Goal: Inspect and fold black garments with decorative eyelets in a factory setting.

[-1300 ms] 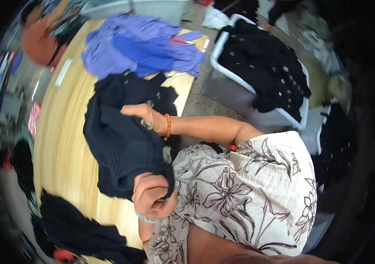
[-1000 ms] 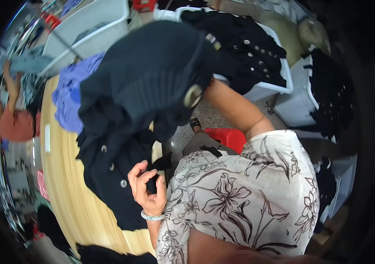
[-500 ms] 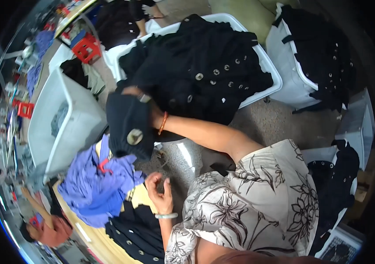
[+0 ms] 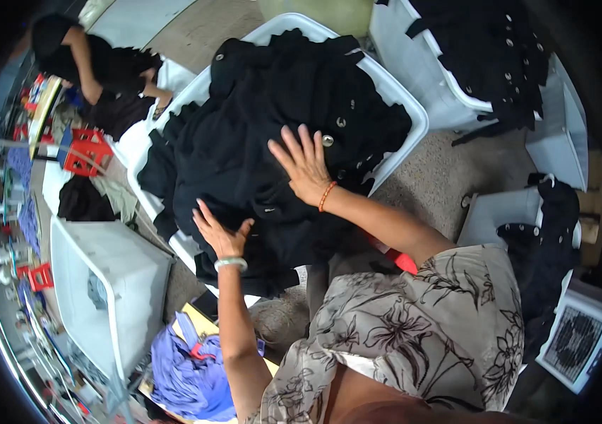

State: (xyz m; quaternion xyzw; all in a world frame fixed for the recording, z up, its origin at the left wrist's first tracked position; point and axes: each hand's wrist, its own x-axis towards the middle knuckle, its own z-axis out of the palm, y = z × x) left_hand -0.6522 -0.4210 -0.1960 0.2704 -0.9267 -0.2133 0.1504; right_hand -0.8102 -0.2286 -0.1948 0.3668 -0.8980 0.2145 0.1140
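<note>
A heap of black garments (image 4: 244,134) with round metal-looking eyelets fills a large white bin (image 4: 419,113) in front of me. My left hand (image 4: 222,237), a pale bangle at its wrist, lies with fingers spread on the near left part of the heap. Farther right, my right hand (image 4: 304,169) rests flat on the black cloth, its fingers stretched out near a round eyelet. A red-orange bracelet circles that wrist. Neither hand grips anything. Cloth hangs over the bin's near edge and hides part of its rim.
Left stands another white bin (image 4: 131,297) with a little grey cloth inside. Purple cloth (image 4: 191,374) lies on a yellow surface near my left forearm. Red stools (image 4: 89,152) and a person in black (image 4: 96,63) are at the far left. More black garments (image 4: 488,49) overhang a bin at the right.
My right hand has let go of the black garment it carried and lies on the heap. My left hand has moved forward from beside the purple cloth onto the heap. The view has shifted.
</note>
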